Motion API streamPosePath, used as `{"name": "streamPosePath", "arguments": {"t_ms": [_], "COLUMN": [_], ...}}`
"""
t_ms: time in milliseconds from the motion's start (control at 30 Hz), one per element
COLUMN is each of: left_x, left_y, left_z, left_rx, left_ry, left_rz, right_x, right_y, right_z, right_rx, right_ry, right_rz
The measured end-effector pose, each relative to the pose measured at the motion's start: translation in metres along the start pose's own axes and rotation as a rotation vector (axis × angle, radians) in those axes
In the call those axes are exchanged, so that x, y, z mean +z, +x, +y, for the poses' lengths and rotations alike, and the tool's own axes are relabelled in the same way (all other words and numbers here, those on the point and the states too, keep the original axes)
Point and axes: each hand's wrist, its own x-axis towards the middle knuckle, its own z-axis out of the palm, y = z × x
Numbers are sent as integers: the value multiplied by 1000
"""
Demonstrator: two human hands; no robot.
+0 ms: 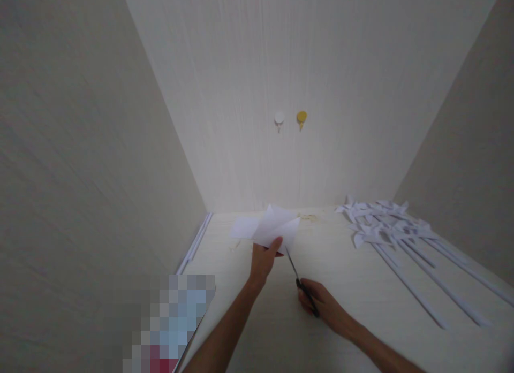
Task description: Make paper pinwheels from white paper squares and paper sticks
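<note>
My left hand (263,261) pinches the near edge of a folded white paper sheet (270,227) and holds it up above the light wooden tabletop (281,319). My right hand (323,303) grips black-handled scissors (299,279). Their blades point up and away, and the tips meet the paper's lower right edge just beside my left thumb.
Several white paper pinwheels on long white sticks (395,239) lie at the right of the table. A white hook (279,120) and a yellow hook (301,118) stick to the back wall. White strips (195,244) run along the left wall. A blurred patch covers the lower left.
</note>
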Motion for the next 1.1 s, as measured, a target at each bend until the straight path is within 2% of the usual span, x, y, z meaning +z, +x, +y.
{"name": "streamPosePath", "arguments": {"t_ms": [300,833,1100], "left_x": [1,0,1], "left_y": [1,1,0], "left_z": [0,-1,2], "left_rx": [-1,-6,-17], "left_ry": [26,15,14], "left_rz": [4,10,20], "right_x": [-3,-1,-2], "right_y": [0,0,0], "right_z": [4,4,0], "right_rx": [-23,-1,6], "right_ry": [-90,-65,-135], "right_rz": [0,16,18]}}
